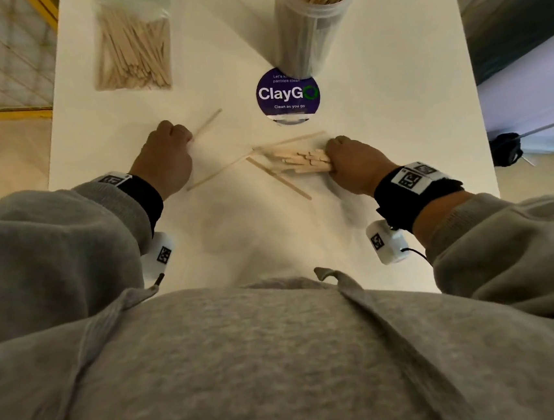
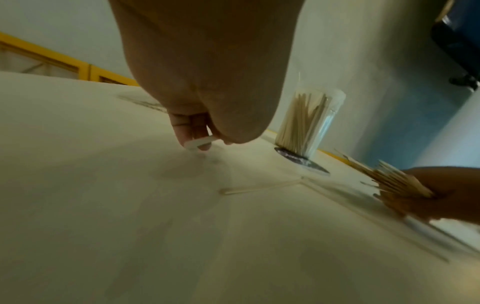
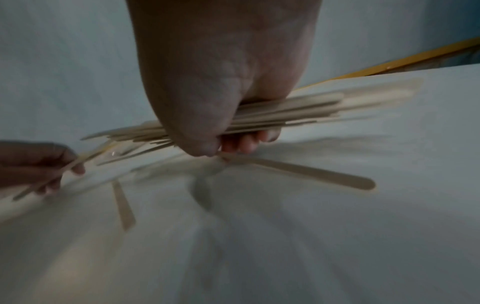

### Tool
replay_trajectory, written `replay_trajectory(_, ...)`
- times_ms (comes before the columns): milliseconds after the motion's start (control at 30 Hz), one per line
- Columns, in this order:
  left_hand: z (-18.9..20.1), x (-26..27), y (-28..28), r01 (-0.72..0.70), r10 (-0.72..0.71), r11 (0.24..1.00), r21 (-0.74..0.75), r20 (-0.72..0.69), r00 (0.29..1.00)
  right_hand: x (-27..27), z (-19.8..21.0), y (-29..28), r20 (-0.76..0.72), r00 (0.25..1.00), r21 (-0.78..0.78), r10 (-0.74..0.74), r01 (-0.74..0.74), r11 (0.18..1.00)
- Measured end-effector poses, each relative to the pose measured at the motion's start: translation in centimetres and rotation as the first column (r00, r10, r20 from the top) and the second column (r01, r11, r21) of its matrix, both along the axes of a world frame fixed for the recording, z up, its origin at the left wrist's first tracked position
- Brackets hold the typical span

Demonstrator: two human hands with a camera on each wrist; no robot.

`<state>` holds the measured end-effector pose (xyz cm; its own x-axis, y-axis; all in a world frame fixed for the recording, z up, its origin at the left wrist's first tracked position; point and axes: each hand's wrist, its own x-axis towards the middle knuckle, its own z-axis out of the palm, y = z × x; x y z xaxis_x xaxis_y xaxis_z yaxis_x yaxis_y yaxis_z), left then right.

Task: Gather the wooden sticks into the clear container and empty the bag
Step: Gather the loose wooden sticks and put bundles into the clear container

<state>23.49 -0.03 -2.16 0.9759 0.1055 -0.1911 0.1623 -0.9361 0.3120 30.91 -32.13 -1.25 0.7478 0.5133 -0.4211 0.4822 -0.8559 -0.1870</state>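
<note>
My left hand (image 1: 166, 157) pinches a single stick (image 1: 208, 123), pointing to 1 o'clock. Loose sticks (image 1: 221, 171) lie on the table (image 1: 393, 97) between the hands, long axes 2 and 4 o'clock. Right hand (image 1: 354, 163) grips a bundle (image 1: 301, 161), ends toward 9. Clear container (image 1: 313, 20) stands at 12 from it, so right is nearer. Bag (image 1: 132, 44) at 11, still full.

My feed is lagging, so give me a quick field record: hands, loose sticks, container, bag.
left hand: pinches one stick on the table
right hand: grips a bundle of sticks low over the table
loose sticks: a few on the table between the hands
clear container: upright, partly filled with sticks
bag: lying flat, sticks inside
</note>
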Motion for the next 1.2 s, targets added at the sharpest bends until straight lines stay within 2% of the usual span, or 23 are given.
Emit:
replay_trajectory(100,0.5,-0.7,-0.8,-0.089,0.093,0.978,-0.191,0.014,0.996,1.5,1.0,1.2,-0.037,0.999,0.109,-0.031,0.035,0.993)
replay_trajectory(167,0.6,-1.2,-1.9,-0.092,0.086,0.969,-0.230,-0.037,0.996,2.5,1.6,2.1,-0.047,0.998,0.166,-0.031,0.038,0.985)
replay_trajectory(300,0.0,-2.0,-4.4,-0.050,0.038,0.990,-0.129,-0.088,0.995,3.9,1.7,4.2,-0.060,0.998,0.235,-0.017,0.031,0.972)
replay_trajectory(367,-0.3,-2.2,-4.9,-0.070,0.058,0.992,-0.106,-0.112,0.992,4.2,1.4,5.3,-0.047,0.999,0.219,0.003,0.008,0.976)
replay_trajectory(467,-0.7,-2.5,-4.9,-0.069,0.058,0.992,-0.109,-0.099,0.993,4.0,0.4,6.0,0.030,0.993,0.142,0.116,-0.119,0.983)
replay_trajectory(600,-0.6,-2.9,-4.6,0.067,-0.067,0.998,0.000,-0.074,0.995,3.0,-1.0,5.2,0.160,0.968,0.080,0.194,-0.209,0.975)
replay_trajectory(700,-0.6,-3.4,-4.5,0.151,-0.144,0.983,0.104,-0.073,0.987,2.4,-1.3,4.4,0.179,0.966,0.090,0.189,-0.207,0.974)
replay_trajectory(800,-0.7,-3.8,-4.5,0.185,-0.183,0.980,0.079,-0.033,0.983,1.9,-1.4,4.2,0.184,0.967,0.063,0.174,-0.188,0.980)
replay_trajectory(933,-1.0,-3.8,-5.6,0.381,-0.397,0.914,0.138,0.121,0.910,1.7,-1.1,4.7,0.165,0.970,-0.007,0.180,-0.181,0.983)
replay_trajectory(1000,-0.9,-3.1,-6.9,0.422,-0.449,0.888,0.185,0.147,0.881,1.6,-1.0,4.5,0.156,0.971,-0.013,0.183,-0.184,0.983)
replay_trajectory(1200,-1.3,-0.7,-11.0,0.506,-0.529,0.837,0.208,0.072,0.845,1.3,-1.1,2.1,0.132,0.987,0.019,0.086,-0.090,0.996)
